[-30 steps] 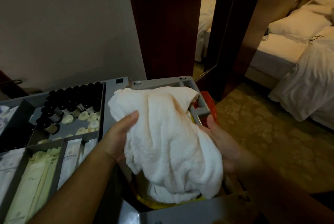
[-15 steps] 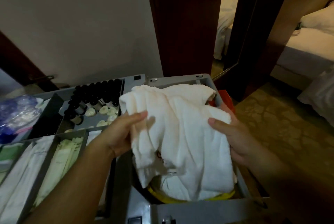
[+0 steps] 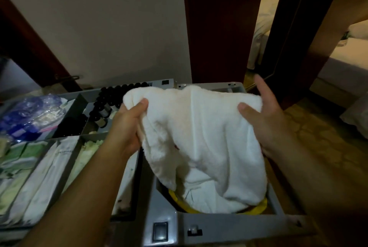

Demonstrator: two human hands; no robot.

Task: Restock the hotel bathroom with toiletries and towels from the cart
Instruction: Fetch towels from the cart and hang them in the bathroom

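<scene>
A white towel (image 3: 201,137) hangs spread between both hands over the right end of the grey cart (image 3: 229,224). My left hand (image 3: 129,125) grips its upper left corner, thumb on top. My right hand (image 3: 264,119) holds the upper right edge, thumb pressed on the cloth and fingers raised behind it. The towel's lower end droops into a yellow-rimmed opening (image 3: 256,207) in the cart. Left of the towel, the cart's tray holds small black-capped bottles (image 3: 111,95) and white sachet packets (image 3: 49,169).
A blue-and-clear plastic bag (image 3: 29,113) lies in the tray's far-left compartment. A beige wall stands behind the cart, with a dark wooden door frame (image 3: 217,23) to the right. Beyond it a bed (image 3: 342,59) with white linen and patterned carpet (image 3: 318,139) show.
Both hands have lifted the towel and pulled it wider apart. The right hand moved up from the towel's side to its top right edge. The view shifted left, showing more of the tray.
</scene>
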